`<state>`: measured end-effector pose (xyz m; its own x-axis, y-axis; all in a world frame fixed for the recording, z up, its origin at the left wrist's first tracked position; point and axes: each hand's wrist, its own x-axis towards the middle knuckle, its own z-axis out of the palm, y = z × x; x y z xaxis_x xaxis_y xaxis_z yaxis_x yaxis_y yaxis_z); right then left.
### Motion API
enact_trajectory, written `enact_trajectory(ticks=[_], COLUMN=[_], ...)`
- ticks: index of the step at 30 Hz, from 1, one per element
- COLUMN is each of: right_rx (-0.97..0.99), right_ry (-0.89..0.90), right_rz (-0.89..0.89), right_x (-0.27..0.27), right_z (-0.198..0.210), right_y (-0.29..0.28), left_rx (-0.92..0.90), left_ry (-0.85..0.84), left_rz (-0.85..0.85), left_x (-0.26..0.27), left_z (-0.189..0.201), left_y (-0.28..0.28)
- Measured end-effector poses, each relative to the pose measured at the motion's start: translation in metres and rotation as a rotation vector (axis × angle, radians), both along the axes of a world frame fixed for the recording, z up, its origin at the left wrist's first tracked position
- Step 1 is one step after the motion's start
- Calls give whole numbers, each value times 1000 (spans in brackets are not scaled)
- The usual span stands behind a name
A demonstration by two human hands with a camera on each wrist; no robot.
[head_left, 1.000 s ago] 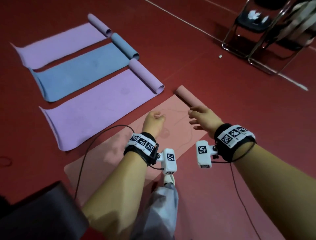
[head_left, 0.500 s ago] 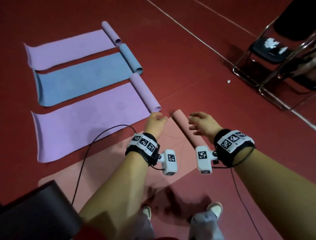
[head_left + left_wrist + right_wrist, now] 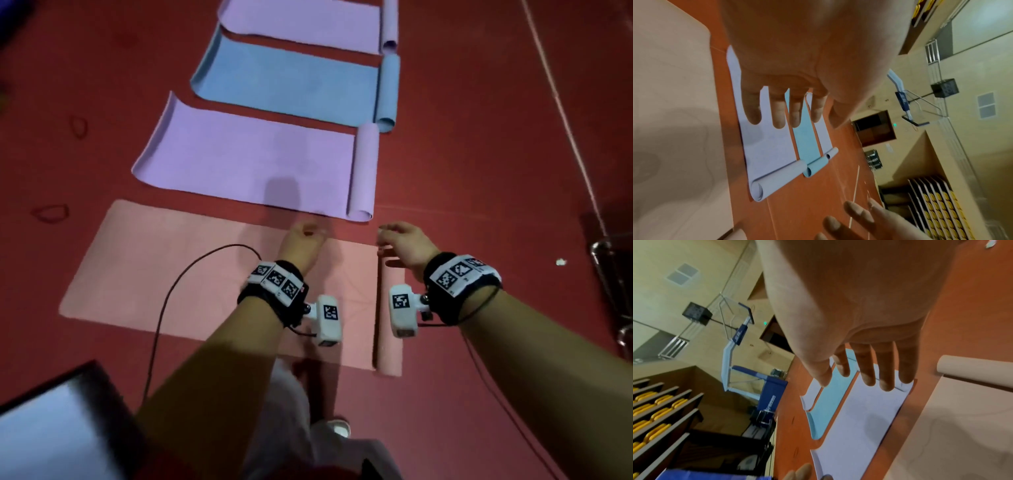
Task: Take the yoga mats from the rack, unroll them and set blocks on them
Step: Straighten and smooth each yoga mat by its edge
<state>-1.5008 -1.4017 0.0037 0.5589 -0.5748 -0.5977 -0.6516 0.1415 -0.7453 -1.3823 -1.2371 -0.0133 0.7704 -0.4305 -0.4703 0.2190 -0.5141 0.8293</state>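
Note:
A pink mat (image 3: 191,270) lies unrolled on the red floor, its last stretch still a roll (image 3: 388,346) at the right end. My left hand (image 3: 305,236) hovers over the mat's far edge, fingers (image 3: 777,113) hanging straight and holding nothing. My right hand (image 3: 399,238) hovers above the roll's far end, fingers (image 3: 869,371) spread and empty. Beyond lie a purple mat (image 3: 246,161), a blue mat (image 3: 287,82) and a second purple mat (image 3: 301,24), each with a rolled right end.
A metal chair frame (image 3: 613,274) stands at the right edge. Two dark bands (image 3: 51,212) lie on the floor to the left. A dark flat slab (image 3: 51,428) is at bottom left. A white floor line (image 3: 561,102) runs on the right. Tiered seats (image 3: 937,203) stand far off.
My view has swung round, so the mats now run left to right. Both hands have come off the pink roll and hover above the mat.

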Motion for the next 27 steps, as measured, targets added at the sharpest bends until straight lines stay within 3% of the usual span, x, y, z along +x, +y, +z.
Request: enact_trajectory(ticks=[6,17,22,27], right_rx=[40,33,11,74], right_ry=[36,78,102,179], right_rz=[138,307,486,723], right_x=[45,90,124,148], right_z=[-26,-34,-68,-111], right_y=[-24,-120,-182,-227], left_rx=[33,51,84,134], left_ry=[40,91,92,105], left_rz=[145,244,392,668], left_x=[19,40,41,13], left_z=[-29,-43,-68,-100], left_y=[-2,-82,-130,-174])
